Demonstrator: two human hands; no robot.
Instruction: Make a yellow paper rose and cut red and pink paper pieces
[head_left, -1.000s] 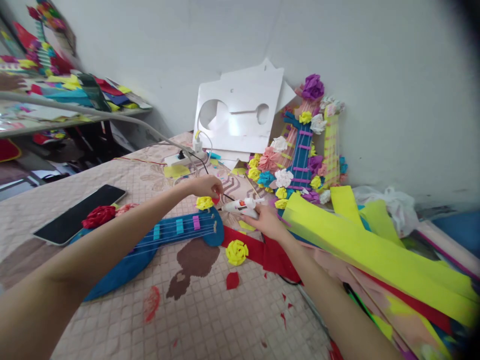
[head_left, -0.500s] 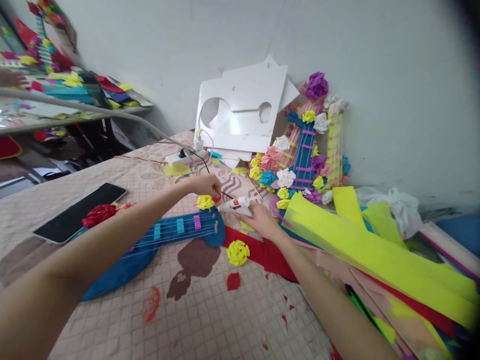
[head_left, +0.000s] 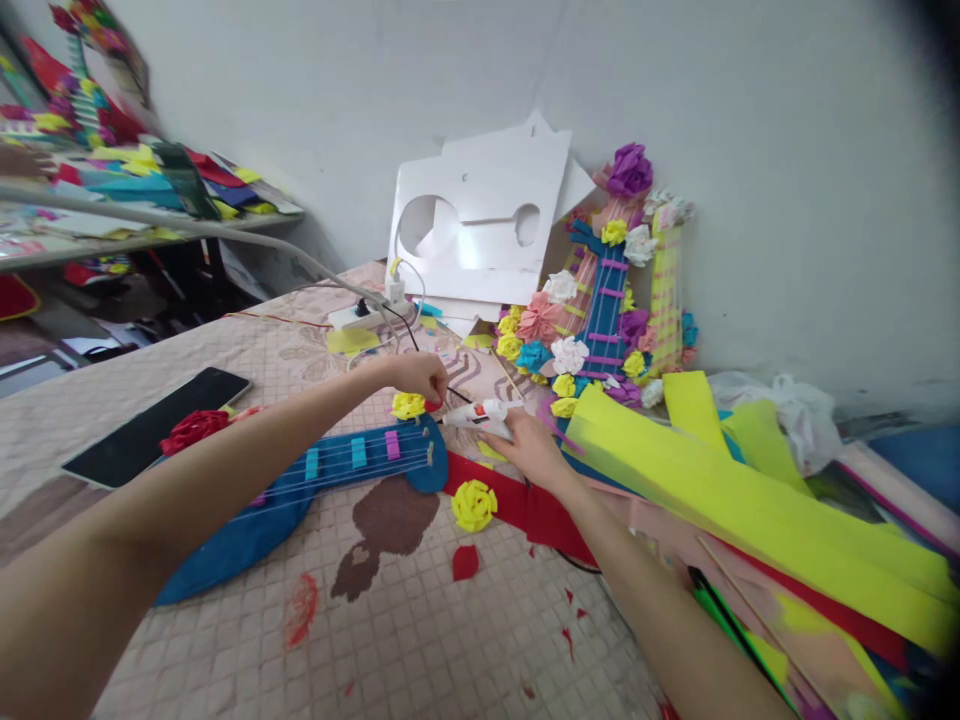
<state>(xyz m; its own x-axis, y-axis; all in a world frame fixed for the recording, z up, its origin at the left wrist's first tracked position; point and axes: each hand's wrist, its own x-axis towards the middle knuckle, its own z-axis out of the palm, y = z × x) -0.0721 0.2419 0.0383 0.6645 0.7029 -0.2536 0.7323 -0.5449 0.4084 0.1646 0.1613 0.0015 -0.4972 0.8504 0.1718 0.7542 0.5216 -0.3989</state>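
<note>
A blue paper guitar (head_left: 300, 480) lies flat on the patterned cloth. My left hand (head_left: 416, 375) reaches over its head end, fingers pinched on a small red piece beside a yellow paper flower (head_left: 407, 405). My right hand (head_left: 525, 445) is wrapped round a white glue gun (head_left: 484, 412), whose nozzle points left toward the red piece. Another yellow paper flower (head_left: 473, 504) lies on a red paper strip (head_left: 525, 505) just below the guitar's head.
A phone (head_left: 154, 425) and a red paper flower (head_left: 187, 432) lie at the left. Flower-covered paper guitars (head_left: 600, 300) and white cut boards (head_left: 480, 220) lean on the wall. Yellow paper sheets (head_left: 735, 490) pile up at the right. A power strip (head_left: 360, 315) sits behind.
Both hands stay nearly in place at the guitar's head; the glue gun shifted slightly, its nozzle still at the red piece.
</note>
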